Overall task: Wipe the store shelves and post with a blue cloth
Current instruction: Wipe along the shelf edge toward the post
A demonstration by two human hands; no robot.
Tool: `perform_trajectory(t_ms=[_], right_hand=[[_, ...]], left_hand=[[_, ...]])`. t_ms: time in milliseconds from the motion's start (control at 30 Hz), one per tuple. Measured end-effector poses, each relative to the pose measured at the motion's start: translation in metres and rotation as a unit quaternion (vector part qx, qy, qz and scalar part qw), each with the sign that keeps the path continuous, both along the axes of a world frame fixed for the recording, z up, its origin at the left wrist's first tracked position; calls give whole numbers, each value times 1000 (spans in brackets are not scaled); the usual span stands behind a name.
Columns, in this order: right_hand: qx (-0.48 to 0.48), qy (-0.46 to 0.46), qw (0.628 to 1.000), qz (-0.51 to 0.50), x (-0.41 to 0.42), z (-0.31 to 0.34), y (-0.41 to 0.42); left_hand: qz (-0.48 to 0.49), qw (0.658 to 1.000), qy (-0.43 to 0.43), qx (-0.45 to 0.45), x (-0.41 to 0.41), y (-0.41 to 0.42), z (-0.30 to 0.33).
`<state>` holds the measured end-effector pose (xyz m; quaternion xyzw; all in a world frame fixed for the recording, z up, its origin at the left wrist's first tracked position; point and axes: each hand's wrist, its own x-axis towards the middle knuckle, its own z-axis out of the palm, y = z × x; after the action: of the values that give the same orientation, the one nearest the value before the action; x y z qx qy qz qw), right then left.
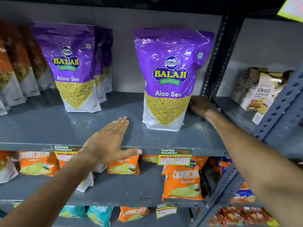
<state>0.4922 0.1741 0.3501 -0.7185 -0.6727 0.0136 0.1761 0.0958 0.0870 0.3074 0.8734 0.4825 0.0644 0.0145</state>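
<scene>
Left hand (pixel 106 141) lies flat and open on the front edge of the grey shelf (pixel 41 126), thumb hooked over the lip, holding nothing. Right hand (pixel 200 105) is reaching to the back corner, pressed down beside the Aloo Sev bag (pixel 170 79) and close to the slotted post (pixel 219 54) — a sliver of blue cloth (pixel 217 110) peeks out under it, but I can't tell how the fingers grip it.

Your view is dim toward the top, where the shelf back fades to black. Overhead light glares off the purple pouch (pixel 172 51) and the grey shelf (pixel 49 126). Wide-angle bending curves the post (pixel 219 53), and the edge packets blur.
</scene>
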Motion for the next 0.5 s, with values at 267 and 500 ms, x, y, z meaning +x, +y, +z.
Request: perform_trajectory(t_ms=[267, 500], right_hand=[[6, 46, 999, -18, -26, -12, -115], [31, 122, 992, 30, -34, -19, -179]], left_hand=[[-3, 1000, 13, 0, 1, -3, 2], [-10, 1000, 8, -4, -2, -1, 1]])
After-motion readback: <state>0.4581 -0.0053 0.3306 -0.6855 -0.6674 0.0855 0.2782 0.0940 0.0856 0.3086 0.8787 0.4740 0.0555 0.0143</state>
